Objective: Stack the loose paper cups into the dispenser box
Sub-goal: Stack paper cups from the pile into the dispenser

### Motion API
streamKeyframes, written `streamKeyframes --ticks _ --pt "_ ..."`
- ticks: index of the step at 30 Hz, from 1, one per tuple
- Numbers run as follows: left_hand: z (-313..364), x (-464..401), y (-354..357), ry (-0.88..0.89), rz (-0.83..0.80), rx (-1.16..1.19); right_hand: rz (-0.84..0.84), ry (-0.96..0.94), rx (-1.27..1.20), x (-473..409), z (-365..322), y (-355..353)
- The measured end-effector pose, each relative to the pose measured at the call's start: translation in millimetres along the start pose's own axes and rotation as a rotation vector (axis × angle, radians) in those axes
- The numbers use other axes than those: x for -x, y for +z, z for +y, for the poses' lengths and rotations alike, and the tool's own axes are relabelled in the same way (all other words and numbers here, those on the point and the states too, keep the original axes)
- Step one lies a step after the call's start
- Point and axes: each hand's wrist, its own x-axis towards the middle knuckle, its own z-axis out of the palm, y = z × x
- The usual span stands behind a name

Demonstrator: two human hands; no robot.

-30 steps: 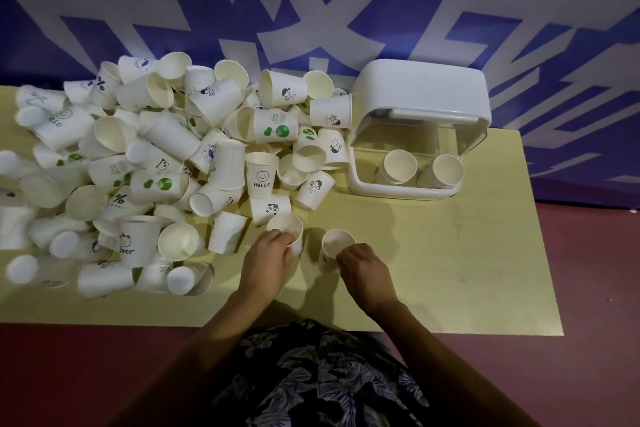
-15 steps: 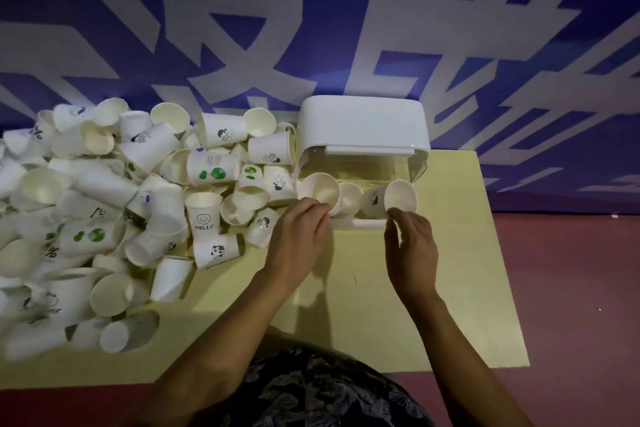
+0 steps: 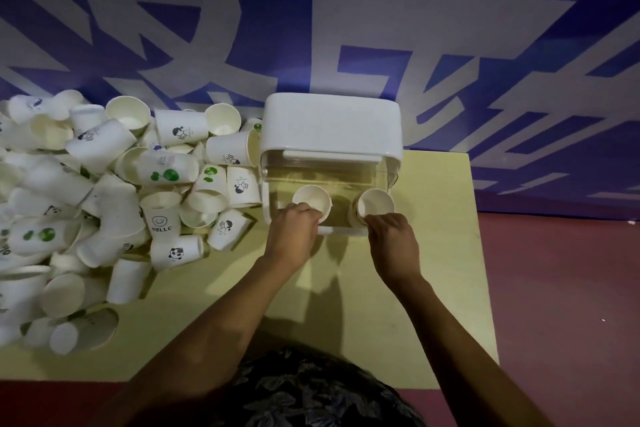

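A white dispenser box (image 3: 330, 125) with a clear front stands at the back of the yellow table (image 3: 440, 274). My left hand (image 3: 292, 230) grips a white paper cup (image 3: 311, 199) at the box's left opening. At the right opening my right hand (image 3: 393, 239) holds another white paper cup (image 3: 375, 206). Both cups point their open mouths toward me and sit on the cups inside the box. A big heap of loose paper cups (image 3: 104, 191) covers the table's left half.
Behind the table hangs a blue wall (image 3: 346, 28) with large white characters. Red floor (image 3: 561, 305) lies to the right of the table and along its near edge. A patterned dark garment (image 3: 304, 392) shows at the bottom.
Both hands carried a cup each from the table's near middle up to the dispenser box and now hold them at its two openings. The camera view shifted toward the box.
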Motion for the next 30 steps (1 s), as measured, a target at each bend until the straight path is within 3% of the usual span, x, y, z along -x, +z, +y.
streamKeyframes --ticks 10,18,21,26,30 --pt "23 -16 22 -0.037 -0.076 0.113 -0.103 -0.053 0.043 -12 15 16" --pt "-4 28 -12 -0.053 0.212 0.165 0.007 -0.139 -0.173 -4 -35 6" --pt "-47 63 -24 -0.198 0.253 0.125 -0.120 -0.156 -0.285 1 -72 23" --pt "-124 113 -31 -0.664 0.353 0.217 -0.319 -0.080 -0.402 5 -128 62" --pt "-166 131 -36 -0.889 0.362 0.309 -0.410 0.013 -0.378 -3 -162 93"
